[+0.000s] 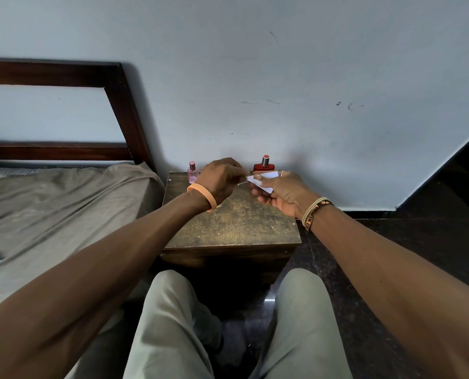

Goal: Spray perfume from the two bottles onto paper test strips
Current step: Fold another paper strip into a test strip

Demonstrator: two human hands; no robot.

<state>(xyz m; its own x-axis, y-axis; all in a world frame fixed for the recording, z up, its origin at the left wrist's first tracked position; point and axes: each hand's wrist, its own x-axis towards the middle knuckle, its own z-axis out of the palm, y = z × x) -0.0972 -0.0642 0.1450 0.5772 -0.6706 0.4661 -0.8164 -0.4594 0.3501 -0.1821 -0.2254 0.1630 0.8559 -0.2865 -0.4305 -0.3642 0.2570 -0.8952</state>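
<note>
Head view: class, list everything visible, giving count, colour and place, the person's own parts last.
pink bottle: one, pink, table's back left corner
red bottle: one, red, table's back, by wall
paper strips: count unclear, white, between both hands
table: one, brown wood, beside bed
bed: one, grey sheet, dark headboard, left
orange wristband: one, left wrist
woven wristband: one, tan-black, right wrist
left hand: one, pinches paper strips
right hand: one, holds paper strips

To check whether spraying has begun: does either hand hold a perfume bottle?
No, the pink bottle and the red bottle stand on the table, while left hand and right hand hold paper.
</note>
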